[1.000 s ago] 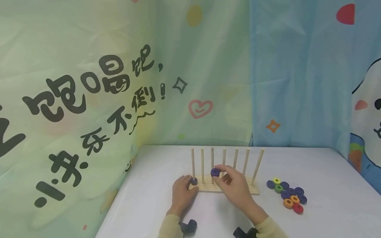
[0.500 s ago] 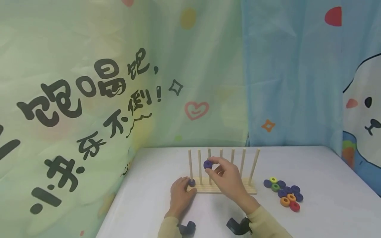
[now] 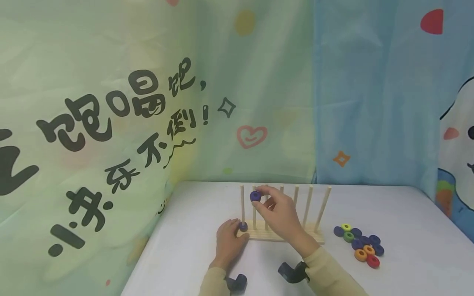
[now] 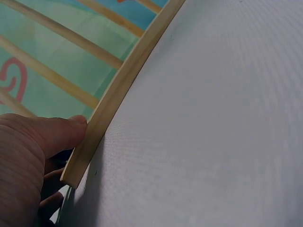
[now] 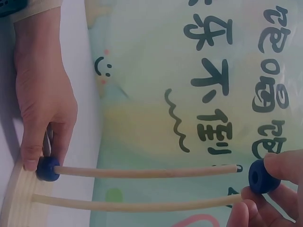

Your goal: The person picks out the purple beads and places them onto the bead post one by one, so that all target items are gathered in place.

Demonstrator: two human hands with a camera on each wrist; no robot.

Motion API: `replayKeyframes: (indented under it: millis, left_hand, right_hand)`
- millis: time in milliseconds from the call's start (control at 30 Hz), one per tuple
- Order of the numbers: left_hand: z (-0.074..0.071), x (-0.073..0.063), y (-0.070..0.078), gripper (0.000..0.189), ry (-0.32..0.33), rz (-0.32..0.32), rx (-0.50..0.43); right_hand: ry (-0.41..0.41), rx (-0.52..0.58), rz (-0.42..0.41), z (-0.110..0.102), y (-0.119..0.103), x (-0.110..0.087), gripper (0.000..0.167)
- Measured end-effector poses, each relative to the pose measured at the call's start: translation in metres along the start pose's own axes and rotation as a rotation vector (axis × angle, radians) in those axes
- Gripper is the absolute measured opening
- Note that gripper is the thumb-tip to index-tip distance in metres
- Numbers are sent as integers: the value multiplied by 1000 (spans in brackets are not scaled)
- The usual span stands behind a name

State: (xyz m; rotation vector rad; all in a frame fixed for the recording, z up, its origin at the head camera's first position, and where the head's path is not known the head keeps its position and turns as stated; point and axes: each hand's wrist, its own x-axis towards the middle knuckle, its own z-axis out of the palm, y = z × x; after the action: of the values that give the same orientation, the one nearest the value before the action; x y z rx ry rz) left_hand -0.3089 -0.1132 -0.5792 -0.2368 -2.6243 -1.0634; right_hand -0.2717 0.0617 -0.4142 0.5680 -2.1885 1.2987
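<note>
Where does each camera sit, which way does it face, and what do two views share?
Head: worn on the head, facing forward and down at the peg rack; left hand and right hand show.
Left wrist: on that wrist, facing the rack's edge and white table; left hand at left.
Right wrist: on that wrist, facing two pegs and the printed backdrop; left hand upper left, right hand lower right.
Shared: head and right wrist show the held ring.

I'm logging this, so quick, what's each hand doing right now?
Left hand: gripping one end of the wooden stand.
Right hand: pinching a blue-purple ring.
</note>
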Motion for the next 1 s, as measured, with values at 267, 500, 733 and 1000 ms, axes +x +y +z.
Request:
replayKeyframes:
  millis: [267, 500, 733, 1000]
  left_hand:
    - [-1, 0, 0, 52, -8, -13, -5]
    - [-1, -1, 2, 52, 4, 14, 16]
    - [-2, -1, 4, 52, -39, -19, 28]
    - [-1, -1, 3, 53, -28, -20, 27]
  right_hand:
    - [-6, -30, -38, 4, -1, 10, 32]
    - [-26, -32, -8, 5, -7, 25, 31]
    - [-28, 16, 27, 10, -14, 36, 34]
    - [10, 17, 56, 17, -10, 40, 35]
